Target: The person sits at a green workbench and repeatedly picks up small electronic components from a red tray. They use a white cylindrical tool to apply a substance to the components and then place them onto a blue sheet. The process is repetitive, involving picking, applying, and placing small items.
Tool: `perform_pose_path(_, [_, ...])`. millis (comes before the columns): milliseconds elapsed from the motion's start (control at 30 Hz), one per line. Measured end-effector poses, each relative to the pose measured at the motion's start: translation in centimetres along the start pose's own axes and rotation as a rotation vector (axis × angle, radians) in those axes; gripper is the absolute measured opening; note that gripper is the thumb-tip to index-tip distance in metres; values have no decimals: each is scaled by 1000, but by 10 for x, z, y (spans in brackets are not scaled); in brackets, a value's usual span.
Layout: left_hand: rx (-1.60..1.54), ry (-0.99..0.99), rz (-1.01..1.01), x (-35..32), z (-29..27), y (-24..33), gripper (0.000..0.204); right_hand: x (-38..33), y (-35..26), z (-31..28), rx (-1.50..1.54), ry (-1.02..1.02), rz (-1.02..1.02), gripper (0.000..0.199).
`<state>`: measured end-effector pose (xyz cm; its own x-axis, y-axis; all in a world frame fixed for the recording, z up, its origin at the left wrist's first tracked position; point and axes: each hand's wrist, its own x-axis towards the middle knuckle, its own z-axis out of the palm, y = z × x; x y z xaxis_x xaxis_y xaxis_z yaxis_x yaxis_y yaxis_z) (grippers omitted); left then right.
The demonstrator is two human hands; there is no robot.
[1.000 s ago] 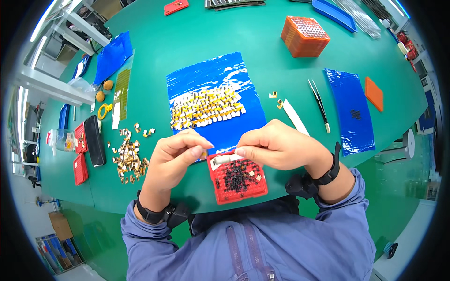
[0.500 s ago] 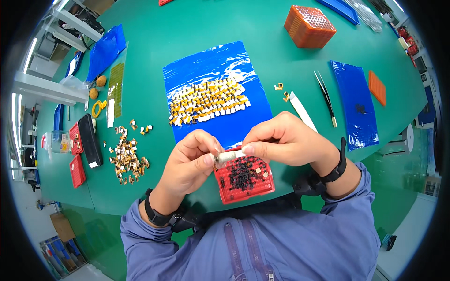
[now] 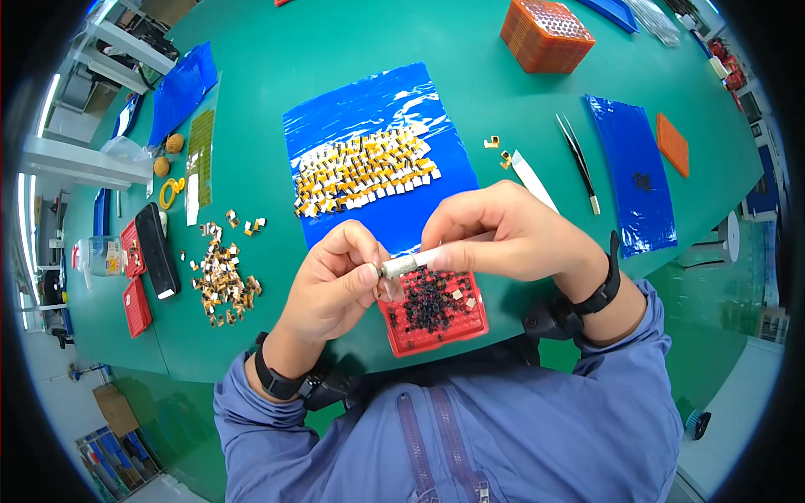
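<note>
Above the near edge of a red tray [image 3: 436,339], both my hands are closed on a small pale, whitish cylinder [image 3: 400,267]. My left hand [image 3: 335,277] pinches its left end between thumb and fingers. My right hand [image 3: 511,235] grips the white right end, its thumb pressed along it. Something clear, like film, hangs below the left fingertips; its kind is unclear. Many small black parts [image 3: 428,306] and a few beige squares [image 3: 457,295] lie in the tray. Beyond my hands, rows of small white-and-gold pieces [image 3: 365,172] cover part of a blue sheet [image 3: 352,101].
Left lie a loose pile of similar pieces [image 3: 225,285], a black case [image 3: 157,251] and yellow scissors [image 3: 172,194]. Tweezers [image 3: 577,163], a white strip [image 3: 533,182] and another blue sheet [image 3: 633,201] are right. An orange tray stack [image 3: 547,38] stands farther back.
The view has shifted slightly, so the tabletop things sit a little higher and further left. Both hands keep their hold on the pale cylinder, with little other movement.
</note>
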<state>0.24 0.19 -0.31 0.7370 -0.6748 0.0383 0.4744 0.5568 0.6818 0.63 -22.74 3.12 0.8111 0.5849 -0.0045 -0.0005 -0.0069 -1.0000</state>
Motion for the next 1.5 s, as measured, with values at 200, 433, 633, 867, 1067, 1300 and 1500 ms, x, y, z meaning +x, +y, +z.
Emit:
perform_pose_path(200, [137,20,-30,-1,0,2,15,-1,0,-3,-198,-5,-79,14])
perform_pose_path(433, [147,63,8,0,-1,-1,16,1,2,1,-239,90,-200,13])
perform_pose_path(633, [139,71,-36,0,0,1,18,-1,2,-1,-205,-2,-71,15])
perform_pose_path(867, [214,83,-53,0,2,4,19,-2,-10,-2,-78,-24,99,16])
perform_pose_path(1067, [262,62,-27,-1,2,3,19,-1,-12,0,-18,6,70,17])
perform_pose_path(1300, [154,5,7,-3,-4,0,13,-3,-13,-3,-22,-24,98,18])
perform_pose_path(1500, [295,54,-11,0,4,3,19,-3,0,-2,-140,29,-112,16])
